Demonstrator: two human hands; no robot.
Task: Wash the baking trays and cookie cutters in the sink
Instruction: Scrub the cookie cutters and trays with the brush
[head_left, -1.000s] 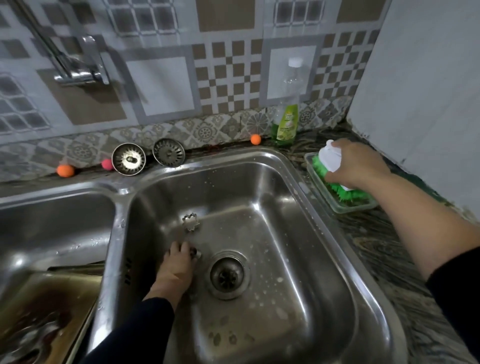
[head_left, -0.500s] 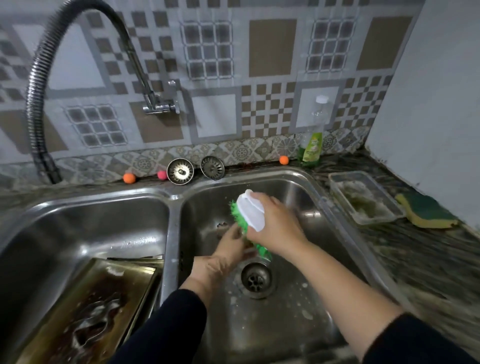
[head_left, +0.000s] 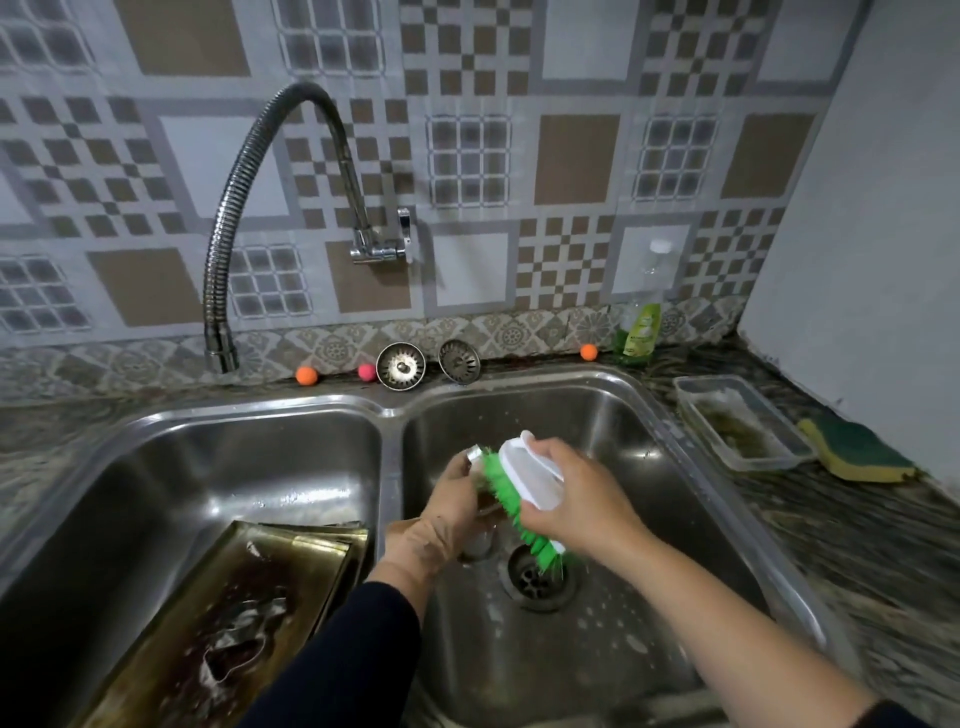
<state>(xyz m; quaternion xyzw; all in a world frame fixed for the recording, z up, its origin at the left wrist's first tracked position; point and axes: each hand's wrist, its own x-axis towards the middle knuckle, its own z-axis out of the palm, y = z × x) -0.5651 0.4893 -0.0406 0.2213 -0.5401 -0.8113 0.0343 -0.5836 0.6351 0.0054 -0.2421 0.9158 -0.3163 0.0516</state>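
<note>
Centre frame: left hand (head_left: 451, 512) pinches a small cookie cutter (head_left: 475, 453), right hand (head_left: 579, 501) grips the scrub brush (head_left: 519, 488); a hard stroke could flick the wet cutter toward the drain (head_left: 535, 574).

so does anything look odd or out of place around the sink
Both strainers are out of the drains, propped against the backsplash. The trays lean tilted in the left basin, dark with baked-on grime. Otherwise nothing stands out.

Head-worn camera looks forward and down, close over the double sink (head_left: 389, 415)
</note>
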